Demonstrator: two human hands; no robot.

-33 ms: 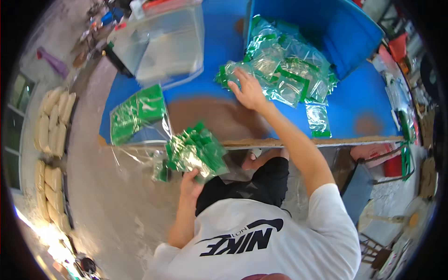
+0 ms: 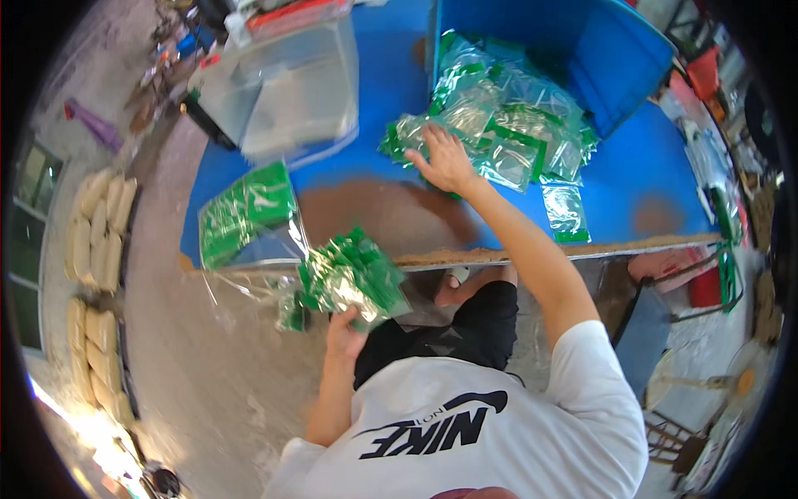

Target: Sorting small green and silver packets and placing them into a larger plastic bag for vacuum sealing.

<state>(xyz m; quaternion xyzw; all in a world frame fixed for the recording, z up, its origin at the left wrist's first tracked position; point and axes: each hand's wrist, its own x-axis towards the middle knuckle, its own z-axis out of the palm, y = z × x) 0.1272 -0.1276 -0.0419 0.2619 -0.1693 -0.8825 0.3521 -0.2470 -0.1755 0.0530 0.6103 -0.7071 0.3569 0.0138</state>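
My left hand (image 2: 345, 328) gripped a bunch of green-and-clear packets (image 2: 353, 279) below the table edge; my right hand (image 2: 445, 162) lay on the packet pile (image 2: 499, 125). One flat green bag (image 2: 249, 212) sat left.

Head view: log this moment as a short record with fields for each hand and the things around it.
left hand: below the table edge, gripping a bundle of green packets
right hand: stretched out flat on the heap of packets on the table
table: blue top with a worn brown patch near the front edge
blue bin: lying on its side, the heap spilling from it
clear box: at the far left of the table
bagged packets: in a clear bag at the table's front left corner
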